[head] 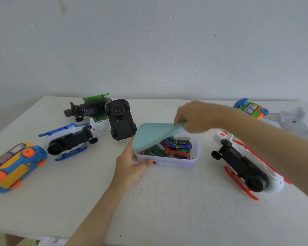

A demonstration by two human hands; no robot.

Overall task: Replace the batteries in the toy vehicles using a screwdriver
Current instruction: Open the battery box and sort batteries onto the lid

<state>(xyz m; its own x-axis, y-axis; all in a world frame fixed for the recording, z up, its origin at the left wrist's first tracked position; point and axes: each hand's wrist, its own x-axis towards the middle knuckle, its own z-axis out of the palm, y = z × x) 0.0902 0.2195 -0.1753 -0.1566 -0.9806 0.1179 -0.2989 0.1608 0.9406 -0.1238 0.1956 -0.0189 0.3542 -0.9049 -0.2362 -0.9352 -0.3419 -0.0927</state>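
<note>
A clear plastic box (pixel 174 163) stands mid-table and holds several batteries (pixel 179 143) and a red-handled screwdriver (pixel 178 153). Its teal lid (pixel 153 134) is tilted, raised at the right edge. My right hand (pixel 196 117) pinches that raised edge. My left hand (pixel 132 161) grips the box's near left corner, thumb on the front wall. Toy vehicles lie belly-up around it: a red-skid helicopter (pixel 245 167) on the right, a black car (pixel 120 119), a blue-skid helicopter (pixel 69 142), and a green plane (pixel 89 108).
A blue, yellow and orange toy bus (pixel 14 166) lies at the left table edge. A second small bus (pixel 250 108) and a white toy (pixel 292 119) sit at the back right. The white table (pixel 167 210) meets a wall behind; its near edge runs along the bottom.
</note>
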